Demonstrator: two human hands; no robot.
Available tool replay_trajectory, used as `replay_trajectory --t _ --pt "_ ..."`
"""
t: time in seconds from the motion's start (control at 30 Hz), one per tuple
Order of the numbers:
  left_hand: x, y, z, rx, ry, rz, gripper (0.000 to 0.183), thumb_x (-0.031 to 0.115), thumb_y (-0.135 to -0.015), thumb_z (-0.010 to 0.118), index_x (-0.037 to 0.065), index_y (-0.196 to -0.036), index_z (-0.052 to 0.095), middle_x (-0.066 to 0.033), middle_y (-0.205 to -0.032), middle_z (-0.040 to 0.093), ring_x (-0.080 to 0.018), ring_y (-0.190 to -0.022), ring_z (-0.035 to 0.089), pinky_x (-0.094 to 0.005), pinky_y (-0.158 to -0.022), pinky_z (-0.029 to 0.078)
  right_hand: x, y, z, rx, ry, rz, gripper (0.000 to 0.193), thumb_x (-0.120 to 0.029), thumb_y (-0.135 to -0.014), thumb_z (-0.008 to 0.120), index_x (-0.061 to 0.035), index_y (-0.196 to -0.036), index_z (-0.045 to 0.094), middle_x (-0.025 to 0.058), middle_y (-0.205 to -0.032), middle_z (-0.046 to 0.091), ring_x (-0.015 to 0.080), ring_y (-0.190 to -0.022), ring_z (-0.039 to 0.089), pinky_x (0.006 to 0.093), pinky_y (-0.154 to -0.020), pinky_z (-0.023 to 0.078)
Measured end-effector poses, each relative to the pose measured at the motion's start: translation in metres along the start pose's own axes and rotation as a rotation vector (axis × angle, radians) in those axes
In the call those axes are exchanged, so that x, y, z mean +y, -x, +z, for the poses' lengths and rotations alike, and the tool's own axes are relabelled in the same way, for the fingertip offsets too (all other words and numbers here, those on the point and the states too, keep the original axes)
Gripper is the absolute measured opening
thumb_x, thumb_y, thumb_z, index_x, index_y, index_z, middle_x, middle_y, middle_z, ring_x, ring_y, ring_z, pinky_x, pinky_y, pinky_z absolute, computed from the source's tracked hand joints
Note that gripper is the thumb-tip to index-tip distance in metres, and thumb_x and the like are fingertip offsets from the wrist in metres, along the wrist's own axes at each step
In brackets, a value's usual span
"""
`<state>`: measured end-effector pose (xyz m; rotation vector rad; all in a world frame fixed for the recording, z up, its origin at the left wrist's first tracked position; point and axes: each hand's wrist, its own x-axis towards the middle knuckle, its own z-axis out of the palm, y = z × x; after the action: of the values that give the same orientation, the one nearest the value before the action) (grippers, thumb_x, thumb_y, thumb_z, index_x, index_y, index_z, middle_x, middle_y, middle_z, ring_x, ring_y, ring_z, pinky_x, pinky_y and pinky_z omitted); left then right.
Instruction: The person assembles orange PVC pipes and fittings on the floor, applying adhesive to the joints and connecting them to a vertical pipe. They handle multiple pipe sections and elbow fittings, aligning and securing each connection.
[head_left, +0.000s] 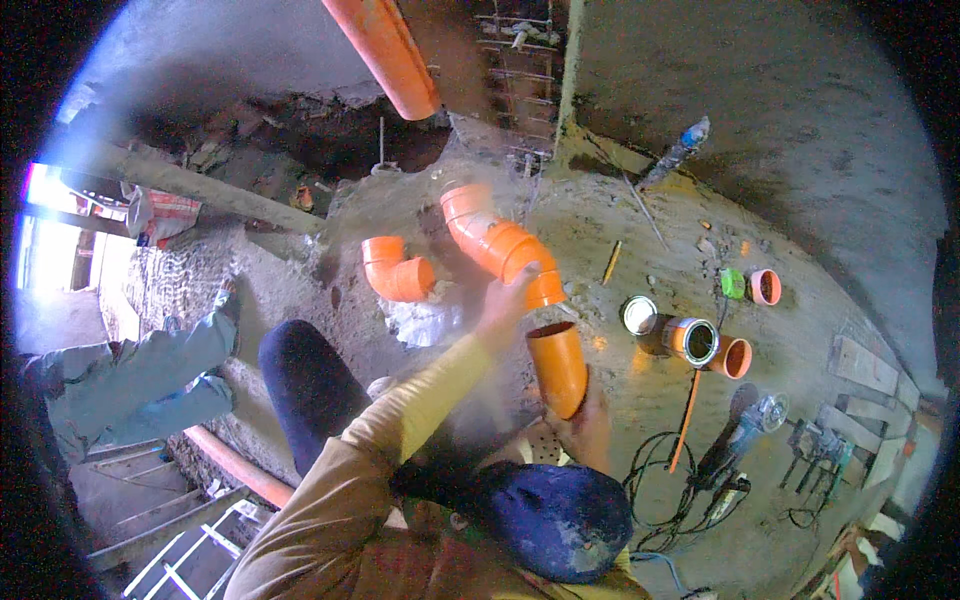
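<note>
Fingers (pixel 524 284) grip jointed plastic pipe (pixel 497 240) and smooth, curved orange elbow (pixel 558 366).

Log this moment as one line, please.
left hand: gripping jointed orange pipe | right hand: holding short orange pipe | pipe ends: apart | nearby: orange elbow

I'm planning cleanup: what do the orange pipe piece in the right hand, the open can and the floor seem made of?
Orange pipe piece: probably plastic, smooth with a soft sheen and even colour.
Open can: likely metal, its rim bright and shiny.
Floor: perhaps concrete or packed earth, matte, dusty-looking and uneven; the look leaves it open.
</note>
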<state>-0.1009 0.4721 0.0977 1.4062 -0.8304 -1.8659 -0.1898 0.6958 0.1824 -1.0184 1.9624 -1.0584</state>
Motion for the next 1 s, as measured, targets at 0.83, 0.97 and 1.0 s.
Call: replay_trajectory --t 0.83,0.97,1.0 --pt "0.010 0.044 0.012 0.045 0.007 -0.054 0.046 0.038 -0.093 0.074 -0.001 -0.115 0.067 -0.0068 -0.103 0.073 -0.0186 -0.088 0.071 -0.0349 -0.079 0.057 -0.016 -0.012 0.023 -0.032 -0.037 0.122 0.084 -0.039 -0.079 0.080 -0.0004 -0.146 0.047 0.0226 -0.122 0.068 0.0312 -0.112 0.069 0.0414 -0.093 0.054" --pt "0.000 0.039 0.005 0.008 -0.042 -0.042 0.046 0.037 -0.092 0.075 -0.002 -0.116 0.066 -0.0068 -0.100 0.073 -0.0181 -0.086 0.071 -0.0343 -0.078 0.057 -0.049 -0.019 0.016 -0.076 -0.002 0.275 0.082 -0.039 -0.078 0.080 -0.0027 -0.145 0.049 0.0210 -0.122 0.070 0.0302 -0.110 0.070 0.0402 -0.093 0.054" --pt "-0.003 0.043 0.002 -0.018 -0.079 -0.060 0.046 0.037 -0.092 0.075 -0.002 -0.116 0.066 -0.0065 -0.100 0.073 -0.0181 -0.086 0.071 -0.0344 -0.078 0.058 -0.044 -0.018 0.019 -0.064 -0.010 0.277 0.082 -0.039 -0.077 0.081 -0.0025 -0.144 0.050 0.0211 -0.122 0.070 0.0300 -0.110 0.070 0.0400 -0.092 0.054"
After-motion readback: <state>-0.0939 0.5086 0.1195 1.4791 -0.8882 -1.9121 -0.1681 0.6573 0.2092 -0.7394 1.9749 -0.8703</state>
